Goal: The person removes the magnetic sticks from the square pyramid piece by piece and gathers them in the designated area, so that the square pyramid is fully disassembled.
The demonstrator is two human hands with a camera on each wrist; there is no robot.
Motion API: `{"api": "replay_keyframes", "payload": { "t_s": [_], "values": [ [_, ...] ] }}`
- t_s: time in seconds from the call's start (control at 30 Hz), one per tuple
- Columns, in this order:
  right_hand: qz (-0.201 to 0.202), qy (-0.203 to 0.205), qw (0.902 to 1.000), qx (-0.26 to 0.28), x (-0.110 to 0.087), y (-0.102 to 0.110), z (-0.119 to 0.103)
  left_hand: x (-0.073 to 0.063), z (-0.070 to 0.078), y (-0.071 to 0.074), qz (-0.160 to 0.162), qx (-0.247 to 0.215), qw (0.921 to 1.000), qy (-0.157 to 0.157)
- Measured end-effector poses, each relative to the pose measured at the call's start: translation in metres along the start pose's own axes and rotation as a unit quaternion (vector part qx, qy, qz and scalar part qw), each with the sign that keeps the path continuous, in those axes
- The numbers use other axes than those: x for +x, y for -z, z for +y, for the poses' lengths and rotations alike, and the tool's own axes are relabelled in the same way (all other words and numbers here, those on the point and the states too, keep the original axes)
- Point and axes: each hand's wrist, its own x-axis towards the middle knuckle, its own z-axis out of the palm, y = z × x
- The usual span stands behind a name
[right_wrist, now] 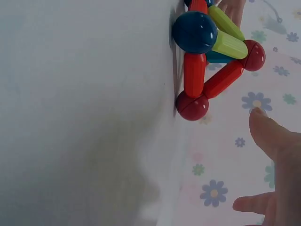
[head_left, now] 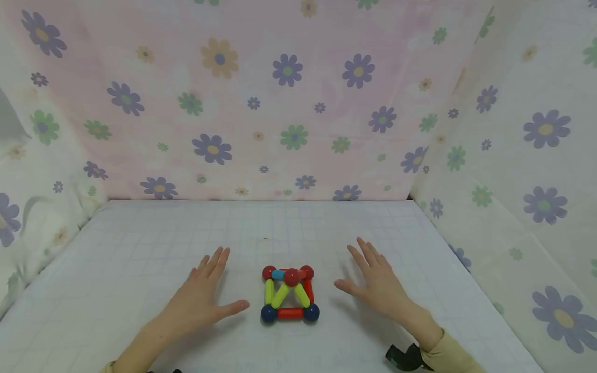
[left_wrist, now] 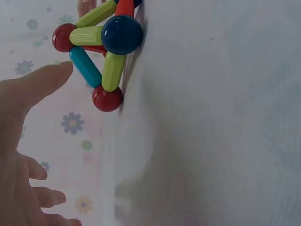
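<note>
A small pyramid of magnetic rods and balls (head_left: 290, 313) stands on the table between my hands. Its base has two dark blue balls (head_left: 269, 313) in front and two red balls (head_left: 269, 273) behind, joined by red and yellow-green rods. One more red ball (head_left: 292, 277) forms the top, held up by sloping yellow-green, blue and red rods. To the left of it my left hand (head_left: 201, 298) is spread, thumb toward the pyramid but apart from it. My right hand (head_left: 380, 285) hovers on the other side, fingers extended, holding nothing. Both wrist views show the pyramid beyond the thumbs.
The table (head_left: 154, 243) has a white, faintly gridded cover. A flowered curtain (head_left: 261, 119) hangs behind it, with more flowered cloth along both sides. A black device (head_left: 404, 357) is at the right wrist, by the sleeve (head_left: 450, 355).
</note>
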Motion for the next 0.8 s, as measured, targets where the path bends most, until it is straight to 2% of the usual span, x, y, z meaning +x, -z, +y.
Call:
{"api": "replay_keyframes", "payload": {
  "t_s": [0.13,0.27,0.47,0.57,0.8],
  "values": [
    [0.01,0.027,0.9981,0.055,0.0,-0.008,-0.009,0.003,0.008,-0.005,-0.054,-0.081,0.9952,0.011],
    [0.02,0.059,0.9898,0.128,0.001,-0.012,-0.02,0.007,0.016,-0.012,-0.084,-0.142,0.9862,0.012],
    [0.003,0.088,0.9655,0.245,0.006,-0.016,-0.035,0.015,0.022,-0.02,-0.114,-0.255,0.96,-0.014],
    [-0.004,0.092,0.9568,0.276,0.007,-0.019,-0.041,0.018,0.025,-0.025,-0.125,-0.269,0.9547,-0.025],
    [0.002,0.118,0.9451,0.305,0.013,-0.025,-0.059,0.02,0.03,-0.034,-0.12,-0.262,0.9573,-0.026]
  ]
}}
